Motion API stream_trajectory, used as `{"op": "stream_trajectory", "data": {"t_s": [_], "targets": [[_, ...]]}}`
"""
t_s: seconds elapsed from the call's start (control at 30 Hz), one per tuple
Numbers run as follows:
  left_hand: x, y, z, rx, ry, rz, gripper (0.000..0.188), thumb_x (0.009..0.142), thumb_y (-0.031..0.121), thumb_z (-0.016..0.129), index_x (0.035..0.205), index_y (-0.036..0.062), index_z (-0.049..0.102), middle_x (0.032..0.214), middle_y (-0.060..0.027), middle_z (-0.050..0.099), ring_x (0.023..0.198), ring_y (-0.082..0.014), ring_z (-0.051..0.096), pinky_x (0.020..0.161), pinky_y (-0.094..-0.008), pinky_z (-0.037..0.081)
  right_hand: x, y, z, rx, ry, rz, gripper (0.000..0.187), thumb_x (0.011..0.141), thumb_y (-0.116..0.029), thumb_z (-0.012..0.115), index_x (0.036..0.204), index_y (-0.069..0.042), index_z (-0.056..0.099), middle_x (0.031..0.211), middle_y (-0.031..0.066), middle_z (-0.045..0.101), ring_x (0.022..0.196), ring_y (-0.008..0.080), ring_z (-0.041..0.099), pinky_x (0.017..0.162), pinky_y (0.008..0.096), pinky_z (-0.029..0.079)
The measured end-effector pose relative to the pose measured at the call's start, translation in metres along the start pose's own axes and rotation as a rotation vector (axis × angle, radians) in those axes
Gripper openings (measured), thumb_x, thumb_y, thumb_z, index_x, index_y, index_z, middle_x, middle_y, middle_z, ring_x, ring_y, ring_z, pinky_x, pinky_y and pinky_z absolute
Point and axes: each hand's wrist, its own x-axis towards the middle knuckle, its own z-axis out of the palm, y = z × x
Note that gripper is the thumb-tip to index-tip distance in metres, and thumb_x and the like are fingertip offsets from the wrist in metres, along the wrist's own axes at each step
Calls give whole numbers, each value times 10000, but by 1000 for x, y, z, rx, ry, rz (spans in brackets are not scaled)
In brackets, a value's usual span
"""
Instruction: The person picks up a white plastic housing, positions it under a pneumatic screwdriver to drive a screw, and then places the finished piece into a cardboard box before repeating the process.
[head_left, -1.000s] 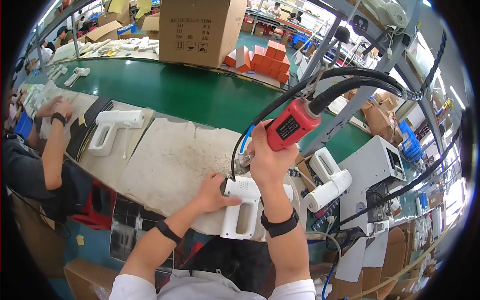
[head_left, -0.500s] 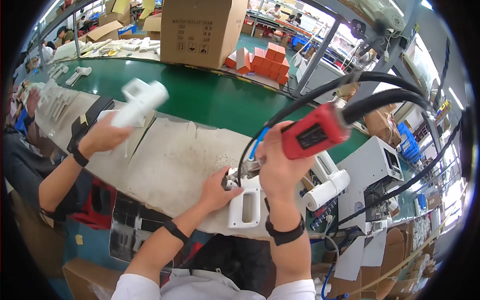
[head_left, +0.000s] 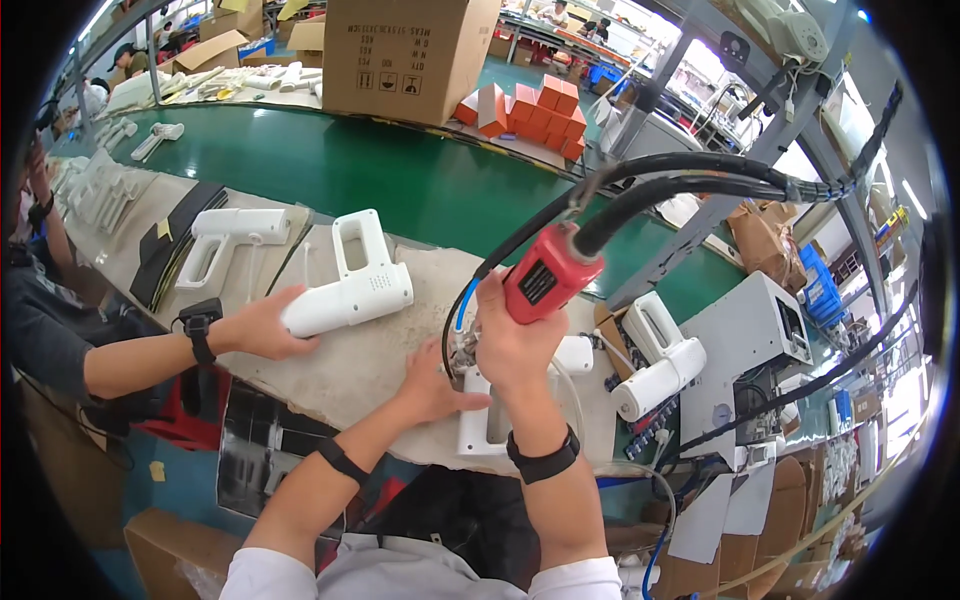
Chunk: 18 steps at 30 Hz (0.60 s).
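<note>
A red electric screwdriver (head_left: pixel 552 278), with thick black cables and a thin blue tube, is wrapped in my right hand (head_left: pixel 518 348). Its metal nose points down over the upper end of a white handle-shaped housing (head_left: pixel 474 432) on the bench, though my hand partly hides where they meet. Around that same end my left hand (head_left: pixel 430 388) is closed, thumb stretched along the handle. Just left of my hands, a co-worker's hand (head_left: pixel 268 326) holds a white gun-shaped device (head_left: pixel 355 298) on the bench covering.
Another white gun-shaped device (head_left: pixel 232 226) lies far left, beside a black folder-like stack (head_left: pixel 178 248). To my right are a similar device (head_left: pixel 662 372) and a grey-white machine (head_left: pixel 745 325). Beyond the green belt (head_left: pixel 300 150) stand a large carton (head_left: pixel 405 60) and orange boxes (head_left: pixel 545 112).
The screwdriver has moved left in my right hand and is more upright. The co-worker's hand has brought a white device from the air at the left down onto the bench beside my hands.
</note>
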Motion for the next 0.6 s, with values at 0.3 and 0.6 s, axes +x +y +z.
{"op": "stream_trajectory", "data": {"t_s": [0.3,0.6], "targets": [[-10,29,-15,6,84,-23,1128,585,569,807,1450,54,297,1361,-177,445,1304,-342,345,1083,-448,227,9,-51,-24,107,59,-19,109,877,-77,665,890,-22,572,647,15,560,519,82,524,478,238,412],[-9,43,-21,158,28,-131,1140,581,554,812,1452,34,291,1376,-186,438,1333,-336,311,1099,-458,195,7,-31,-28,155,56,29,115,881,-77,657,891,-16,561,621,18,556,487,96,518,455,229,394]]}}
